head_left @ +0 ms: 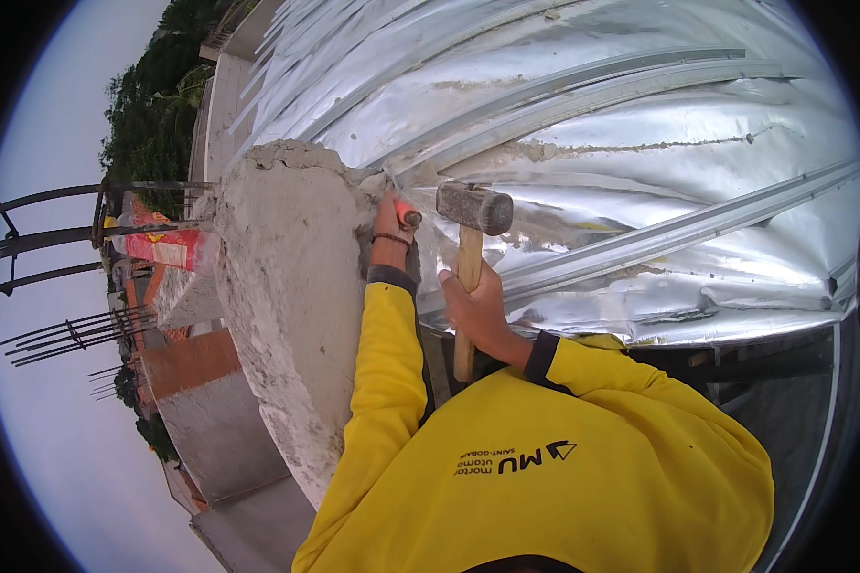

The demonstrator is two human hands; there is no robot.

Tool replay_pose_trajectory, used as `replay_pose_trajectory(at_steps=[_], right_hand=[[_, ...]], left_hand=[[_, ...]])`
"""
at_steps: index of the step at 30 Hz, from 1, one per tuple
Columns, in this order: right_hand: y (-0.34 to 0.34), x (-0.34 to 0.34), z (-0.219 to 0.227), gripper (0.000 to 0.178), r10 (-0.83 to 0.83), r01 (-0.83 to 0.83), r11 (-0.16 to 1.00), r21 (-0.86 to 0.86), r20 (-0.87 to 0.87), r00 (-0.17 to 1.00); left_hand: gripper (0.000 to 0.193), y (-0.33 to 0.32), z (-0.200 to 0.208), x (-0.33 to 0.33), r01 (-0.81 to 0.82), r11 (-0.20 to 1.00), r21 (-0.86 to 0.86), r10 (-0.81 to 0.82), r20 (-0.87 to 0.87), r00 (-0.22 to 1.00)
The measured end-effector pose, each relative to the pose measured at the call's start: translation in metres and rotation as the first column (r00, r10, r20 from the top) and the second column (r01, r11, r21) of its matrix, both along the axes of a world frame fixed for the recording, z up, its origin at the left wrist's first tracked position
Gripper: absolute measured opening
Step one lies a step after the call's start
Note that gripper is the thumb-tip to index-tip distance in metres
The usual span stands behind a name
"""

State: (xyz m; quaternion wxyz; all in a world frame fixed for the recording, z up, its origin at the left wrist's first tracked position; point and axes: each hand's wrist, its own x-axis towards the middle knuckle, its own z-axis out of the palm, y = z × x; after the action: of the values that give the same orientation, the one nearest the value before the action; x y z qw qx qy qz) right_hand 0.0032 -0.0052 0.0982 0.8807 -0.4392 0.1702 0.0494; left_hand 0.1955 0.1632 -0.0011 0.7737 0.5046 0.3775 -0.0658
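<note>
My left hand (388,227) is closed around a chisel with an orange-red grip (406,212), its dark butt end facing up toward me. It is held against the edge where the rough concrete wall (291,248) meets the silver foil sheeting (669,143); the chisel's tip is hidden. My right hand (479,304) grips the wooden handle of a hammer (475,209). The hammer's blocky, grey, worn head is just right of the chisel's butt, with a small gap between them. Both my forearms are in yellow sleeves with dark cuffs.
Metal battens (583,95) run across the creased foil, with crumbs of mortar along them. Left of the wall, bare rebar (43,244) juts out beside a red and white bag (162,248). Lower walls (220,420) and trees stand beyond the wall, far below.
</note>
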Motion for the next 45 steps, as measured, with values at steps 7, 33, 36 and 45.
replay_pose_trajectory(at_steps=[7,33,36,45], right_hand=[[0.046,0.009,-0.023,0.016,-0.172,0.172,0.985,-0.007,0.052,0.984],[0.011,-0.008,0.021,0.015,-0.159,0.158,0.958,0.24,-0.016,0.987],[0.042,0.003,-0.008,0.015,-0.155,0.155,0.981,0.112,-0.012,0.988],[0.008,-0.004,0.001,0.016,0.133,-0.128,0.991,0.045,-0.125,0.983]], left_hand=[[0.018,-0.006,0.019,0.004,0.159,0.987,0.017,-0.159,-0.01,0.987],[0.019,0.0,0.005,-0.01,0.143,0.98,0.139,-0.14,-0.033,0.99],[0.019,0.002,0.011,0.0,0.188,0.973,0.135,-0.184,-0.041,0.982],[0.017,0.002,0.0,0.001,0.154,0.958,0.241,-0.154,-0.021,0.988]])
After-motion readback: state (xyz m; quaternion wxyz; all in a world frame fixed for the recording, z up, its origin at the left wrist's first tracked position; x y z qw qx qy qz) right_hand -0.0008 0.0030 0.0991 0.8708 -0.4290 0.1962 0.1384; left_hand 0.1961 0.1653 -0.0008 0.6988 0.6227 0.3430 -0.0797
